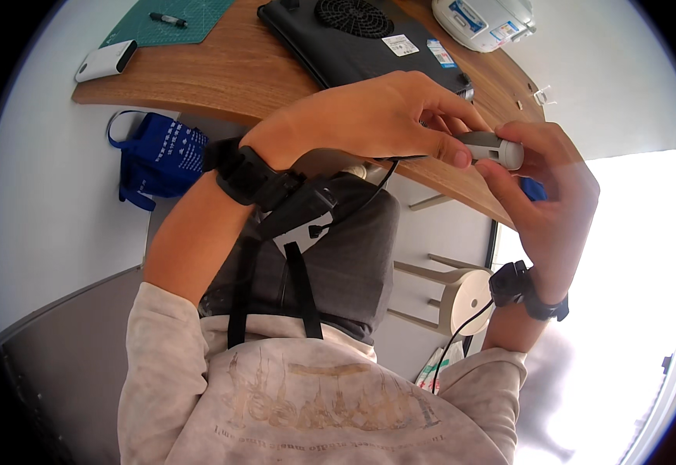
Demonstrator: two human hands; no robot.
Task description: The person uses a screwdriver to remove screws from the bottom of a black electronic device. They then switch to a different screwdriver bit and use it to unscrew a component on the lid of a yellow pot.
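A small grey-and-white cylinder (494,149) with a slot in its side is held up between both hands, above the desk's front edge; its exact kind cannot be made out. My left hand (388,112) pinches its grey end between thumb and fingers, palm side mostly hidden. From the other side, the thumb and index finger of my right hand (559,174) close on its white end. Just beyond my left hand, a flat black appliance (307,39) with a round vent grille lies on the wooden desk (198,85).
On the desk are a green mat (144,19) with a pen (169,20), a white box-shaped device (105,62) and a white rice cooker (484,22). A blue bag (160,159) hangs below left. Cables run from both wrist straps. A stool (466,302) stands at right.
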